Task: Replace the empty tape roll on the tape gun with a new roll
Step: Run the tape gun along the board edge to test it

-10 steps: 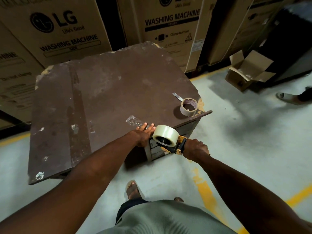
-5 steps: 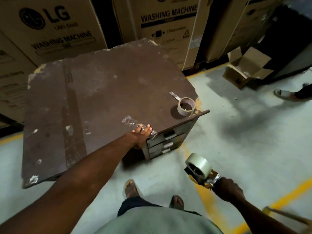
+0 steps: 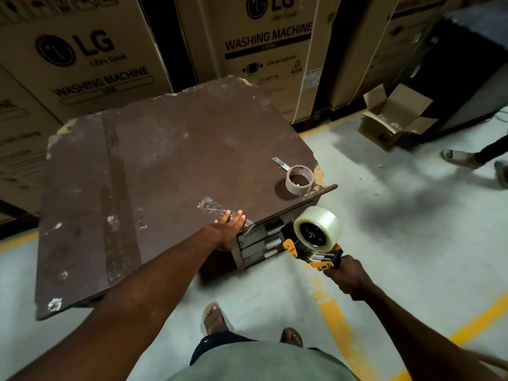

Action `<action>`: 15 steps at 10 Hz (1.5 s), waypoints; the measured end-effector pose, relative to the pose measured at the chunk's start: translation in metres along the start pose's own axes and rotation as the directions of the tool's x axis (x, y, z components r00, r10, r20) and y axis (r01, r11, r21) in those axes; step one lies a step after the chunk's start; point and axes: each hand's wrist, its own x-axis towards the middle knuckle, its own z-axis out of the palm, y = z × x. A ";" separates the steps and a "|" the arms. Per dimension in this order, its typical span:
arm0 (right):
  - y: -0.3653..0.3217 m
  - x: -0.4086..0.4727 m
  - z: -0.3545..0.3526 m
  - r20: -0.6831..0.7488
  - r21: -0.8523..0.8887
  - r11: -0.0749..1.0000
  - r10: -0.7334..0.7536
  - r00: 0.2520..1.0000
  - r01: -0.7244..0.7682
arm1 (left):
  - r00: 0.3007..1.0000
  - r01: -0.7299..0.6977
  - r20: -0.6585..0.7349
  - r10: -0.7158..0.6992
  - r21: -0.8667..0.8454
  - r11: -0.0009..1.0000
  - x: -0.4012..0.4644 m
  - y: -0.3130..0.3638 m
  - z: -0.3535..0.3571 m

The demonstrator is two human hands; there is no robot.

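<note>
My right hand (image 3: 347, 276) grips the handle of a yellow and black tape gun (image 3: 313, 250), held in the air just off the table's near right corner. A full roll of clear tape (image 3: 319, 228) sits on the gun's hub. The empty roll (image 3: 299, 179), a thin cardboard core with a loose tail, lies flat near the table's right corner. My left hand (image 3: 229, 229) rests palm down on the front edge of the brown table (image 3: 137, 174), its fingers on a crumpled strip of clear tape (image 3: 217, 211) stuck to the top.
Small drawers (image 3: 264, 243) sit under the table's right corner. Tall washing-machine cartons (image 3: 264, 50) stand behind the table. An open cardboard box (image 3: 395, 119) lies on the floor at the right, and another person's feet (image 3: 461, 159) stand beside it. Yellow lines cross the grey floor.
My right hand has swung the tape gun from the table edge down and right, then back up near the table's corner. The left hand has stayed on the table edge.
</note>
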 end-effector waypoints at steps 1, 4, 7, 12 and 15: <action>-0.007 0.003 -0.001 0.060 0.157 0.988 -0.002 0.998 -0.008 | 1.000 -0.002 -0.024 0.001 -0.014 1.000 0.001 -0.001 0.001; -0.095 0.019 0.004 0.234 0.521 0.853 -0.100 0.967 -0.038 | 0.985 0.030 -0.173 -0.022 0.041 0.999 0.004 -0.004 0.020; -0.240 0.073 0.037 0.293 0.643 0.763 -0.163 0.942 -0.068 | 0.947 -0.033 -0.320 0.035 0.013 0.999 0.008 -0.015 0.055; -0.382 0.177 0.088 0.553 0.583 0.771 -0.146 0.820 -0.256 | 0.902 0.274 -0.428 0.059 0.672 0.688 0.032 -0.026 0.075; -0.386 0.218 0.092 0.599 0.523 0.817 -0.151 0.786 -0.242 | 0.953 0.103 -0.227 -0.199 -0.376 0.921 -0.002 -0.015 0.039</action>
